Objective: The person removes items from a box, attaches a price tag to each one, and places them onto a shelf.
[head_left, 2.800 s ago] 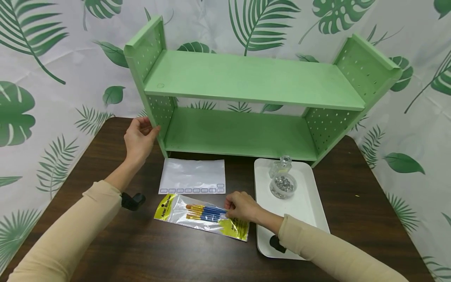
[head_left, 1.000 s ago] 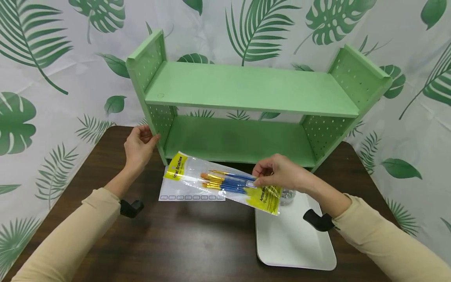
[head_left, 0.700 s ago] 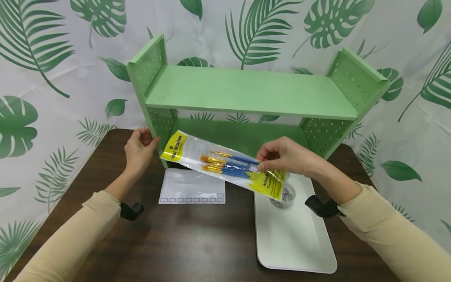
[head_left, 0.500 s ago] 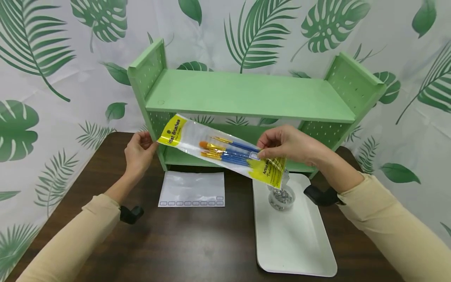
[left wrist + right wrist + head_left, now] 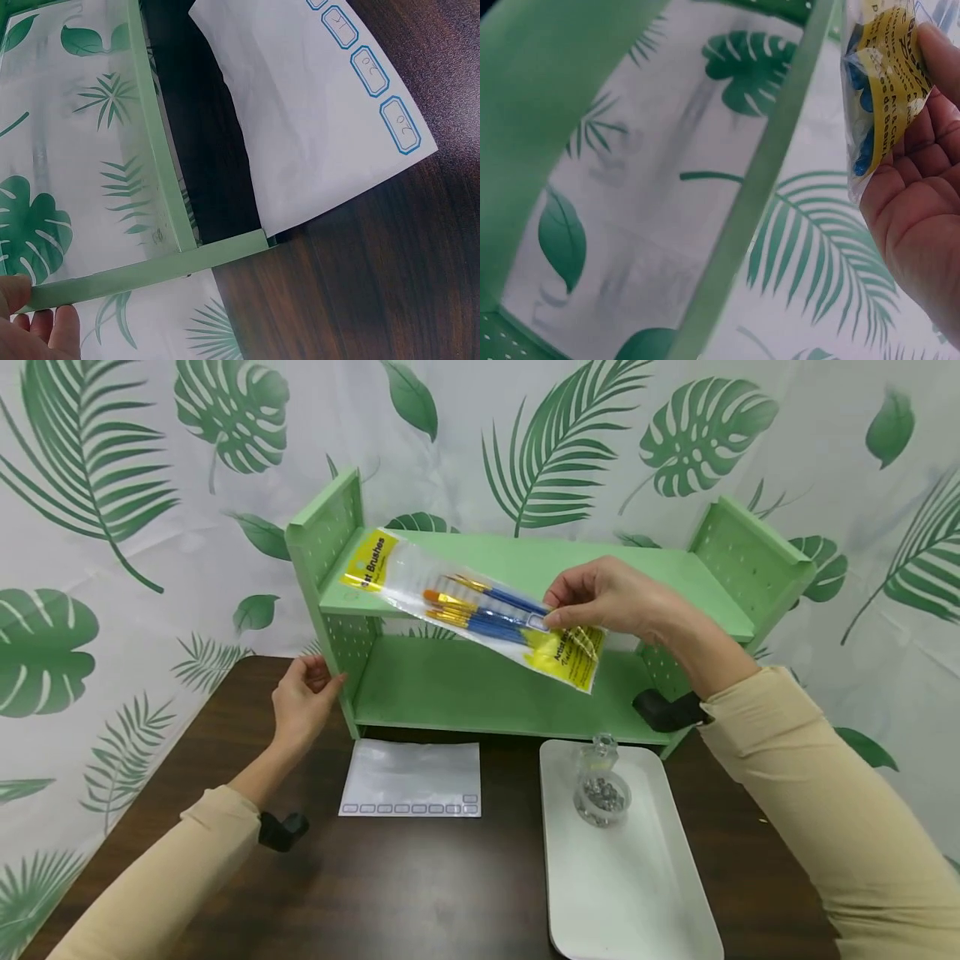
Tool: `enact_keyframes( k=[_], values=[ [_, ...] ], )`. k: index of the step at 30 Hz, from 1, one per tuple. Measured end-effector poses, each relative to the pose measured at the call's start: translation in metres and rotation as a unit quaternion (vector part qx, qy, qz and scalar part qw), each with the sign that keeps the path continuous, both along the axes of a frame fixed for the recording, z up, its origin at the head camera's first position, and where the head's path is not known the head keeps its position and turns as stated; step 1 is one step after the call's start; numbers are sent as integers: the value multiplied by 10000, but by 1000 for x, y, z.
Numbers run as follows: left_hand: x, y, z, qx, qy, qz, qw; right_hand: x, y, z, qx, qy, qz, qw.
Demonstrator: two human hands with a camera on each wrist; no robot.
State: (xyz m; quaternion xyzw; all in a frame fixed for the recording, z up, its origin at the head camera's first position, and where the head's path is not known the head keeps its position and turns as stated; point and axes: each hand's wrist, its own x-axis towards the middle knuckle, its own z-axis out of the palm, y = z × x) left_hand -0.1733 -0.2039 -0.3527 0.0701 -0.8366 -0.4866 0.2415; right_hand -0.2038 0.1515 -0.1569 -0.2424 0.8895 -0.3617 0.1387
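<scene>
My right hand (image 5: 611,597) pinches a clear packet of paintbrushes (image 5: 487,625) near its yellow right end, in front of the upper board. Brushes with blue handles and gold ferrules show through the plastic. In the right wrist view the packet (image 5: 889,82) is partly out of frame, with the thumb pressed on it. My left hand (image 5: 303,702) holds the front edge of the left side panel of a green two-tier shelf (image 5: 465,685). Seen from the left wrist, the thumb and fingers of that hand (image 5: 37,322) lie on opposite sides of the panel edge.
On the dark wooden table (image 5: 420,893), a white sheet with small printed boxes (image 5: 412,777) lies before the shelf. To its right, a white tray (image 5: 630,893) bears a glass bottle (image 5: 597,756) and a round tub of silvery bits (image 5: 602,799). Leaf-patterned cloth (image 5: 465,410) hangs behind.
My right hand has picked the brush packet up off the table and raised it past the lower board to the upper one. My left hand keeps its hold on the side panel.
</scene>
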Motion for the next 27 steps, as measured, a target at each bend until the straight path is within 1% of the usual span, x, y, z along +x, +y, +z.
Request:
enact_keyframes(
  k=[5, 8, 11, 16, 20, 27],
  values=[
    [0, 0, 0, -10, 74, -44, 10000, -16, -8, 7, 101, -43, -5, 9999],
    [1, 0, 0, -47, 124, -63, 9999, -25, -15, 10, 248, 15, 14, 9997],
    [1, 0, 0, -119, 129, -36, 9998, -35, -21, 11, 427, 97, 44, 9990],
    [2, 0, 0, -52, 129, -36, 9999, -49, -30, 11, 701, 180, 44, 9974],
    [2, 0, 0, -44, 145, -47, 9999, -57, -35, 11, 863, 263, 74, 9959],
    [2, 0, -1, -85, 168, -19, 9998, -66, -38, 6, 880, 525, 196, 9945]
  ],
)
